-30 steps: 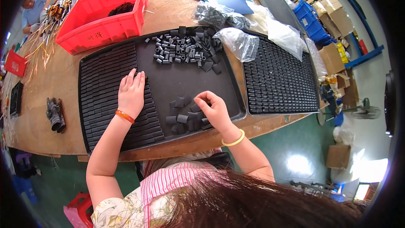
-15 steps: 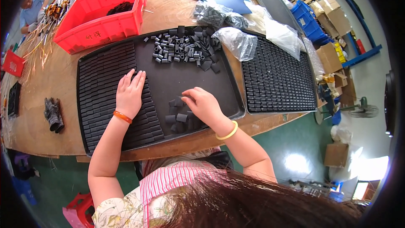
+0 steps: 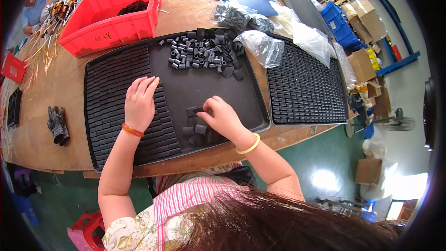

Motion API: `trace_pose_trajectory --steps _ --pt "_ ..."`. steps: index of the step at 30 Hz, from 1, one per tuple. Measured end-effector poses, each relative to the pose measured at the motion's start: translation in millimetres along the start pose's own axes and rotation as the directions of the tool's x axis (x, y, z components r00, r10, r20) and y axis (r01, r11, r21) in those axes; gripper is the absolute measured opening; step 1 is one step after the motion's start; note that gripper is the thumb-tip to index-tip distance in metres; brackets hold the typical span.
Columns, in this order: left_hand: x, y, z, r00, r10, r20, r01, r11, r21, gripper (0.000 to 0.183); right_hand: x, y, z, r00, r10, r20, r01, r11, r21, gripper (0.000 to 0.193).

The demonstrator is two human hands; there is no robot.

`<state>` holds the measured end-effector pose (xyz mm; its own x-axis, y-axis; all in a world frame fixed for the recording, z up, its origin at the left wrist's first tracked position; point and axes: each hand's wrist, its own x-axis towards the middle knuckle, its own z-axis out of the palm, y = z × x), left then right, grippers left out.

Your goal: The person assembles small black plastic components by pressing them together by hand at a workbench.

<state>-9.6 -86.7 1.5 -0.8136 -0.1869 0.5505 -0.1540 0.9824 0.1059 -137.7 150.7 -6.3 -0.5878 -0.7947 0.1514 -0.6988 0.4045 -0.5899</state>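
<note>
My left hand [image 3: 140,104] lies over the rows of black pieces [image 3: 111,88] packed on the left of a black tray [image 3: 174,88]. Its fingers are stretched out, with the tips at the inner edge of the rows. Over the right part of the same tray, my right hand [image 3: 222,117] pinches a small flat black piece [image 3: 199,110] between thumb and fingers. Below those fingertips lie several loose black pieces [image 3: 200,129], some curved like short tubes. A heap of short black tubes [image 3: 190,56] and flat black pieces [image 3: 230,49] fills the tray's far end.
To the right stands a second tray of packed black pieces [image 3: 302,88], with clear plastic bags [image 3: 262,49] at its far edge. A red bin [image 3: 109,28] sits beyond the left rows. Dark gloves [image 3: 58,125] lie on the left. Another person [image 3: 37,7] works at the far left.
The flat black piece in my right hand now shows more plainly, tilted at the fingertips. My left hand has shifted slightly left, its fingers a little more bent.
</note>
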Motion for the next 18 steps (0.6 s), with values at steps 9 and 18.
trace_pose_trajectory --steps 9,18 --pt "-5 86 -22 0.982 0.186 0.029 -0.163 0.915 -0.369 0.041 -7 -19 -5 0.964 0.145 0.225 -0.264 0.645 0.717 0.025" --pt "-15 71 -5 0.987 -0.106 0.125 0.162 0.74 -0.652 0.044 -4 -3 -15 0.719 0.36 0.595 -0.453 -0.408 0.793 0.021"
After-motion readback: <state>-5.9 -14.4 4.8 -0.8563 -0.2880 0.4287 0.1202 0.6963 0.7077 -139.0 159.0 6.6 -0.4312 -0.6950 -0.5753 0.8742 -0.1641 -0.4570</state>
